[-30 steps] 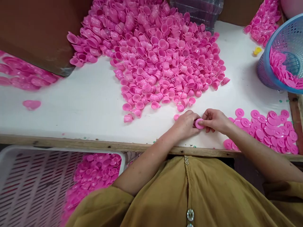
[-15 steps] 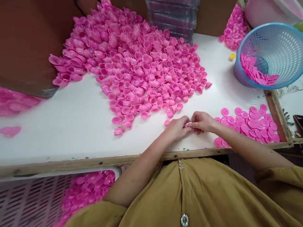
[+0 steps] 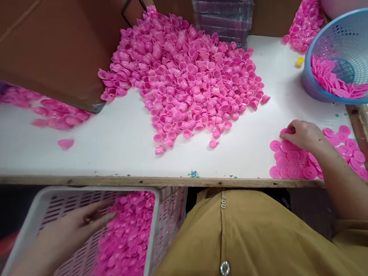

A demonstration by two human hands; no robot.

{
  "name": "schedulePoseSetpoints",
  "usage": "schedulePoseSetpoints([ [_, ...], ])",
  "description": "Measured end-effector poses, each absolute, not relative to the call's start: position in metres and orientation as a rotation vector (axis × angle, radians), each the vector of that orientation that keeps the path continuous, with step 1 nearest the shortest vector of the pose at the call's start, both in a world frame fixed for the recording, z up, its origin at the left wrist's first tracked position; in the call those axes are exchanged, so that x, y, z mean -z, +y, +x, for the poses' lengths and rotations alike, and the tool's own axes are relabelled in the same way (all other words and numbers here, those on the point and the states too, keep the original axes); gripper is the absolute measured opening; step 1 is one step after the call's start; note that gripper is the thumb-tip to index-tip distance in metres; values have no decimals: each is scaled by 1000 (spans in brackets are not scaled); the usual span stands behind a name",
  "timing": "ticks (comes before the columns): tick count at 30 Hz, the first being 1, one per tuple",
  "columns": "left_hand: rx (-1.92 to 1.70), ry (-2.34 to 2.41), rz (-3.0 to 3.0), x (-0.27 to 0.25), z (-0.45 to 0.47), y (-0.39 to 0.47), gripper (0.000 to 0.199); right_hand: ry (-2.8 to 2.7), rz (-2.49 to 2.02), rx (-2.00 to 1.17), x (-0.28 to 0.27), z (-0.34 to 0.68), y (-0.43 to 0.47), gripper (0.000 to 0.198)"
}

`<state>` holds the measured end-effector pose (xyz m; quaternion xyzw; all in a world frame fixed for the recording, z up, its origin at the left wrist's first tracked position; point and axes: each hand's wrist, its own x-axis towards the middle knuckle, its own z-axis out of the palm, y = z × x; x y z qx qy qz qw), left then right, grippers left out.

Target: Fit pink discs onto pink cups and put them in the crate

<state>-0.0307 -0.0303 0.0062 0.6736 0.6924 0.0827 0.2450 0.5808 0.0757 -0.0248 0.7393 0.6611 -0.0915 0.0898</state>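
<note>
My left hand (image 3: 71, 230), somewhat blurred, hangs over the pale plastic crate (image 3: 157, 214) below the table edge, fingers apart and holding nothing I can see. Beside its fingertips is a heap of small pink plastic pieces (image 3: 129, 230) in the crate. At the right of the table my right hand (image 3: 305, 135) pinches a pink toy saucer (image 3: 285, 132) between thumb and fingers, above many flat pink saucers (image 3: 293, 171). A large pile of pink toy cups (image 3: 198, 84) spreads across the table, with a lone cup (image 3: 213, 144) near its front.
A blue perforated basket (image 3: 312, 84) with pink saucers stands at the back right, near a small yellow piece (image 3: 299, 61). Brown cardboard boxes (image 3: 57, 50) and plastic-wrapped packs (image 3: 222, 19) border the pile. A wooden strip (image 3: 172, 181) edges the table.
My hands have parted from a pink piece held between them. The left has moved down left over the crate, the right across to the saucers. The view has shifted left.
</note>
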Motion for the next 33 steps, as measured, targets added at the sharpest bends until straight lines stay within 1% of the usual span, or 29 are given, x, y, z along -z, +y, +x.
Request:
schedulePoseSetpoints([
  [3, -271, 2084, 1828, 0, 21, -17, 33, 2000, 2148, 159, 27, 569, 75, 23],
  [7, -507, 1666, 1939, 26, 133, 36, 39, 2031, 2104, 23, 30, 554, 75, 27],
  [9, -544, 1506, 2046, 42, 175, 58, 38, 2045, 2110, -3, 32, 551, 76, 28],
  [12, -527, 1381, 2146, 62, 209, 74, 26, 2101, 2228, 29, 32, 545, 80, 26],
  [13, -522, 1352, 2150, 65, 216, 75, 23, 2132, 2304, 95, 31, 541, 82, 24],
  [14, -523, 1327, 2146, 67, 221, 75, 22, 2167, 2396, 227, 29, 534, 83, 22],
  [15, -527, 1309, 2140, 68, 226, 75, 21, 2199, 2486, 451, 27, 525, 83, 21],
  [17, -536, 1291, 2141, 67, 234, 74, 19, 2194, 2558, 1139, 24, 502, 81, 25],
  [19, -535, 1292, 2150, 66, 240, 74, 18, 2062, 2396, 1846, 24, 474, 77, 36],
  [20, -530, 1293, 2154, 65, 242, 74, 17, 1979, 2288, 2077, 26, 461, 75, 40],
  [21, -526, 1294, 2156, 65, 244, 75, 16, 1902, 2208, 2217, 28, 450, 73, 42],
  [22, -522, 1294, 2156, 65, 244, 76, 15, 1837, 2168, 2286, 30, 440, 73, 43],
  [24, -512, 1291, 2145, 67, 244, 77, 16, 1743, 2175, 2296, 35, 427, 73, 42],
  [29, -493, 1310, 2088, 70, 243, 79, 21, 1675, 2226, 2123, 37, 415, 82, 31],
  [33, -471, 1294, 2049, 67, 240, 80, 23, 1686, 2179, 2065, 35, 414, 86, 29],
])
